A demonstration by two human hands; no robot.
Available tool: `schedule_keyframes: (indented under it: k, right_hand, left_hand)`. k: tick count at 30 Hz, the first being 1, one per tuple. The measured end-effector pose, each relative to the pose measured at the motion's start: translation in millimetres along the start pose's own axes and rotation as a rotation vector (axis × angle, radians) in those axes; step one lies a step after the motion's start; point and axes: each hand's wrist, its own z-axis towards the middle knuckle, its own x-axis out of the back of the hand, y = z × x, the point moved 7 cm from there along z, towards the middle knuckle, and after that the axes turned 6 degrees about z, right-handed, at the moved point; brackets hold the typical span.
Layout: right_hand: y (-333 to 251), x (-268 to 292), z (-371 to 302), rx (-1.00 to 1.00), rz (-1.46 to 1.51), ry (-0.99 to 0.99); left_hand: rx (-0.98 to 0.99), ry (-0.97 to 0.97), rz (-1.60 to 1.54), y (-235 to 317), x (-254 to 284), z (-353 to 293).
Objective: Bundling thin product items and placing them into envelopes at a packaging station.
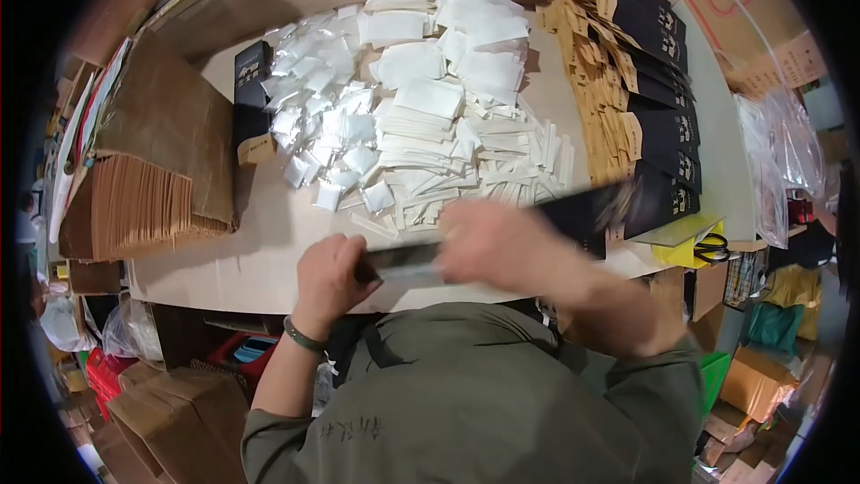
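Note:
A long, narrow black packet (pixel 399 260) is held level at the table's near edge. My left hand (pixel 327 273) is closed round its left end. My right hand (pixel 488 246), smeared by motion, is closed at the packet's middle. A dark strip (pixel 573 211) with a blurred end reaches out to the right of that hand; whether it is the same packet I cannot tell. Beyond my hands lie many small clear-and-white sachets (pixel 327 125), stacked white folded packets (pixel 430 94) and thin white paper-wrapped strips (pixel 528 161).
An open cardboard box (pixel 170 143) of brown sheets stands at left, beside a black packet with a tan end (pixel 253 99). At right, black packets with tan ends (pixel 667 139) overlap in a pile. Black-handled scissors (pixel 712 248) rest on a yellow piece at the right edge.

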Motion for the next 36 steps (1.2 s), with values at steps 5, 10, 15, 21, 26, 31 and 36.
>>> schedule_keyframes:
  k: [5, 10, 15, 21, 26, 31, 36]
  right_hand:
    - [83, 168, -62, -0.063, -0.827, 0.424]
    - [39, 6, -49, -0.160, 0.174, -0.028]
    - [6, -45, -15, 0.025, -0.274, 0.091]
    - [42, -74, -18, -0.742, 0.007, -0.198]
    - [39, -81, -10, -0.628, 0.042, 0.137]
    - [44, -98, -1, -0.712, 0.156, 0.115]
    - [17, -79, 16, -0.404, 0.291, 0.189]
  left_hand:
    - [0.555, -0.325, -0.608, -24, -19, -16]
    - [-0.002, -0.365, -1.004, 67, -48, -5]
    - [0.085, -0.547, -1.000, 71, -38, -5]
    - [0.408, -0.132, -0.280, -7, -22, -38]
    - [0.345, -0.089, -0.213, -11, -12, -46]
    - [0.156, -0.341, -0.157, -22, -3, -51]
    - [-0.070, -0.168, -0.201, 5, 3, 12]
